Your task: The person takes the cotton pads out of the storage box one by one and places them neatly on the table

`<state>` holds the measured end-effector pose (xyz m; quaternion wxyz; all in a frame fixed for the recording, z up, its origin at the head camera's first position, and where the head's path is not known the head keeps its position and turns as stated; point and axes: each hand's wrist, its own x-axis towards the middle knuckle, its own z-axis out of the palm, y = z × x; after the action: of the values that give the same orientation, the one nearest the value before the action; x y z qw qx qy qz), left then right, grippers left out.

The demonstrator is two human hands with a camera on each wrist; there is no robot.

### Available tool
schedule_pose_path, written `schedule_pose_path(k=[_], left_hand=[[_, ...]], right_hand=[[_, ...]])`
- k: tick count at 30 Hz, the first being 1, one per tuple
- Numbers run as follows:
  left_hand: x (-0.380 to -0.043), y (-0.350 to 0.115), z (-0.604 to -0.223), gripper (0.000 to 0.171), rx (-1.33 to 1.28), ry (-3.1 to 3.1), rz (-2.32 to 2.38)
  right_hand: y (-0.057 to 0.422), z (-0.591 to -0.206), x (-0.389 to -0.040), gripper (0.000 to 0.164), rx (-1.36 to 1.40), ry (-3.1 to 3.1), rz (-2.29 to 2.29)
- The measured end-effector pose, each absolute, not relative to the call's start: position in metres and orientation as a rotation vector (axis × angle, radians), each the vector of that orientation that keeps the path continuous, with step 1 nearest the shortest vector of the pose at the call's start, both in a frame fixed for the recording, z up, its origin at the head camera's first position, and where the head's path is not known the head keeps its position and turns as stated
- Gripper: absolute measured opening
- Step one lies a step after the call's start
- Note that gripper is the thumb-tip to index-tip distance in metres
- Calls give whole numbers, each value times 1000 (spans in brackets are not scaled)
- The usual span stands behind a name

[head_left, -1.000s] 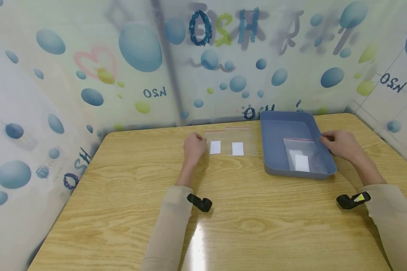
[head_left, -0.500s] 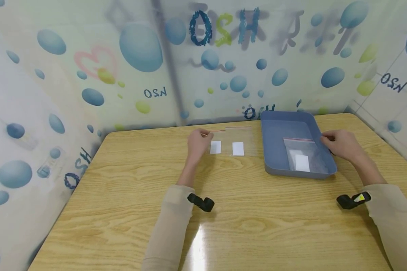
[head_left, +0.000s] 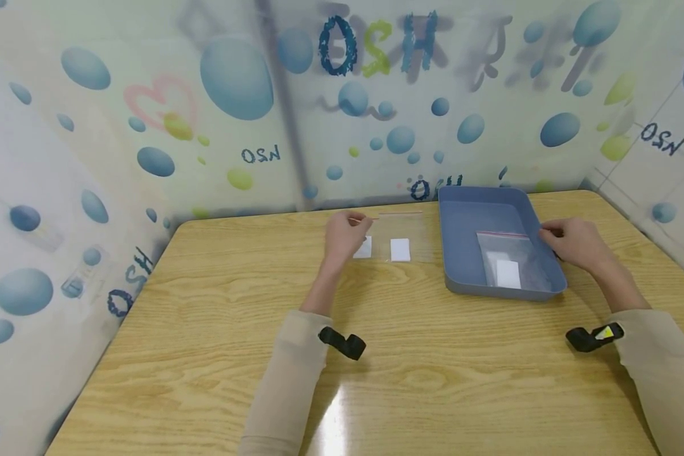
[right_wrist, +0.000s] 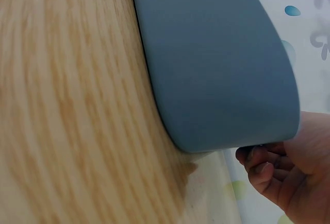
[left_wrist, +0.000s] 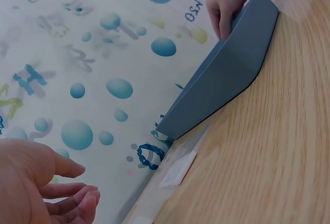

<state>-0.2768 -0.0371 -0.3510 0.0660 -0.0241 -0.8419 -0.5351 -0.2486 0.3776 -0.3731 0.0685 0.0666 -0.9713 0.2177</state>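
In the head view my left hand [head_left: 344, 239] hovers over the left one of two clear zip bags. This left bag [head_left: 363, 248] is partly hidden by the hand, and a white square shows in it. Beside it lies the right zip bag [head_left: 400, 249], also with a white square. The left wrist view shows thumb and loosely bent fingers apart, with nothing between them. My right hand [head_left: 572, 242] grips the right rim of a blue-grey tray [head_left: 475, 218]. Inside the tray lies a third zip bag [head_left: 508, 272] with a white square.
A wood-grain table [head_left: 422, 367] carries everything. Behind it stands a wall [head_left: 216, 171] covered in printed bubbles and letters, close to the tray's far side. Another printed wall [head_left: 661, 164] rises at the right.
My left hand has moved rightward from the left bag's outer edge to over that bag, covering more of it. The right hand and the tray have stayed in place.
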Motion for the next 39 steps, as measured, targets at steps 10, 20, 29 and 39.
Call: schedule_pose_path(k=[10, 20, 29, 39], left_hand=[[-265, -22, -338, 24, -167, -2515, -1727], [-258, -10, -330, 24, -203, -2532, -1805], [-247, 5, -323, 24, -312, -2530, -1826], [-235, 26, -324, 29, -467, -2513, -1915]], right_hand=[[379, -374, -249, 37, 202, -2922, 644], [378, -373, -248, 37, 200, -2922, 639], [377, -372, -248, 36, 199, -2919, 642], [377, -372, -248, 35, 219, -2895, 648]])
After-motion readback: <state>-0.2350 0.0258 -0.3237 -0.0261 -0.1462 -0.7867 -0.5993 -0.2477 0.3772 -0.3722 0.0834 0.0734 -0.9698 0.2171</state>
